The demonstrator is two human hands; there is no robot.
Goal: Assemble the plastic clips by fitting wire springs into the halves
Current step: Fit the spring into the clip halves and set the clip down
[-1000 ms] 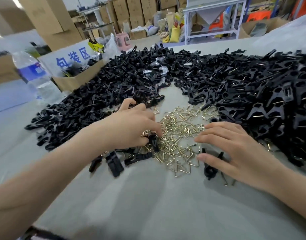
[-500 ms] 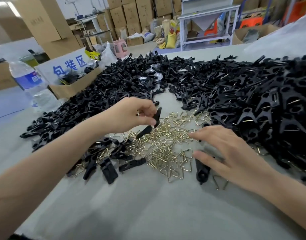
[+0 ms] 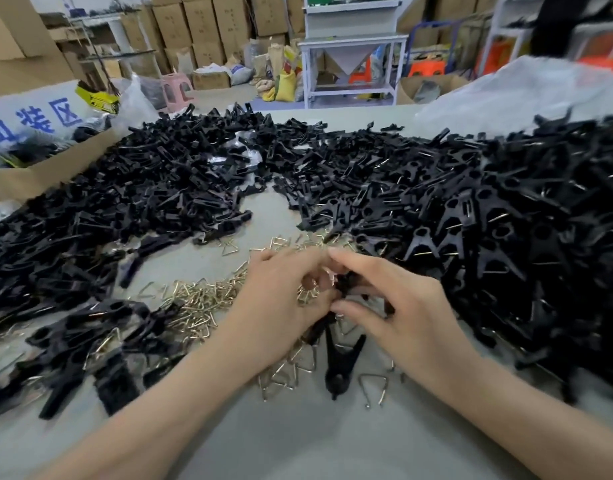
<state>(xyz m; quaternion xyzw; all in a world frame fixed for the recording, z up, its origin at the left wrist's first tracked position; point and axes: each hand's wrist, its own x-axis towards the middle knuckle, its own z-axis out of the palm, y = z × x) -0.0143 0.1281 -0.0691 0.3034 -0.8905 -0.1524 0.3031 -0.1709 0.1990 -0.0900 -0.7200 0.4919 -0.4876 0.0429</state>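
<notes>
Pinched between left hand and right hand: black clip half, brassy wire spring against it. Scattered beneath both: loose triangular springs. Heaped beyond left: black halves; beside right: assembled clips.

Even indoor light; motion blur, edges warped.

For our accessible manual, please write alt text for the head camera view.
Two bare hands meet over a grey table: the left hand pinches a brass-coloured wire spring, the right hand a black plastic clip half. Heaps of black clip parts surround them.
</notes>
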